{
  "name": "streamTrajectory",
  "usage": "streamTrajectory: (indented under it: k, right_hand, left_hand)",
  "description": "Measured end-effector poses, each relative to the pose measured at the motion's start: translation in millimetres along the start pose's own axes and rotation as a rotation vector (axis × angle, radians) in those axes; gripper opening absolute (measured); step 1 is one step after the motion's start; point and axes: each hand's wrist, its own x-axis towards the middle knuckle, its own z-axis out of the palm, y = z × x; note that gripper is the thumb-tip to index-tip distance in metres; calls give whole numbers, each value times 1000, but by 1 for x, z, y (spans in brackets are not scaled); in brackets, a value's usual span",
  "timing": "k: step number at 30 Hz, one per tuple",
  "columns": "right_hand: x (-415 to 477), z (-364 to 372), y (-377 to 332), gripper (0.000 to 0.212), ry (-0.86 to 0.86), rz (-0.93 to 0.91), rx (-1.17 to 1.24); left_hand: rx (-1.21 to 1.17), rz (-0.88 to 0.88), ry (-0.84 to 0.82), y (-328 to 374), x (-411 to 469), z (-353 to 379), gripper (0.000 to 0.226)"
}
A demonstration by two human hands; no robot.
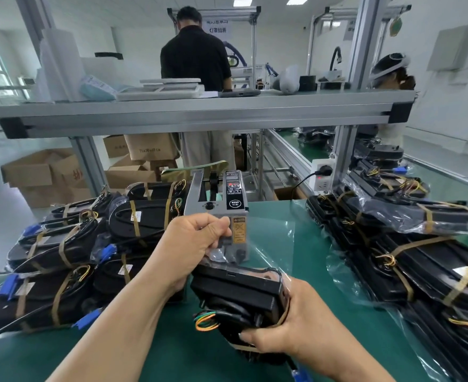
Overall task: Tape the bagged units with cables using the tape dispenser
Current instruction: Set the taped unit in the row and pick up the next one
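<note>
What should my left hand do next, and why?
Probably pull the left hand back from the outlet of the tape dispenser, where its fingers are pinched, and lay the strip onto the bagged unit that the right hand grips just below. The strip itself is too small to see.

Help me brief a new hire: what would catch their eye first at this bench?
Front and centre, the left hand, fingers curled, meets the front of the grey tape dispenser while the right hand grips a bagged black unit with coloured wires. Piles of taped units flank them on the green table.
</note>
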Motion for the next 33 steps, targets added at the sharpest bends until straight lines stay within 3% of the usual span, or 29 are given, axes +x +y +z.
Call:
streamTrajectory:
  k: [3, 6, 12, 23, 28, 33]
  right_hand:
    - [-1, -1, 5, 56, 94, -13, 22]
    - [-1, 0, 12, 60, 299, -40, 59]
    - [5, 3, 25, 68, 584, -39, -7]
    - [1, 4, 23, 72, 614, -16, 24]
    - [0, 7, 21, 57, 552, -36, -27]
    - [-4, 6, 19, 65, 512, -57, -51]
  left_hand:
    - [-125, -117, 201, -13, 12, -16, 31]
    - [-221, -313, 441, -37, 22, -29, 26]
    - [-443, -581, 428, -71, 30, -6, 17]
    - [-580, -738, 417, -61, 59, 21, 23]
    - [-691, -743, 496, -61, 69, 24, 28]
    - [-670, -636, 572, -56, 59, 27, 25]
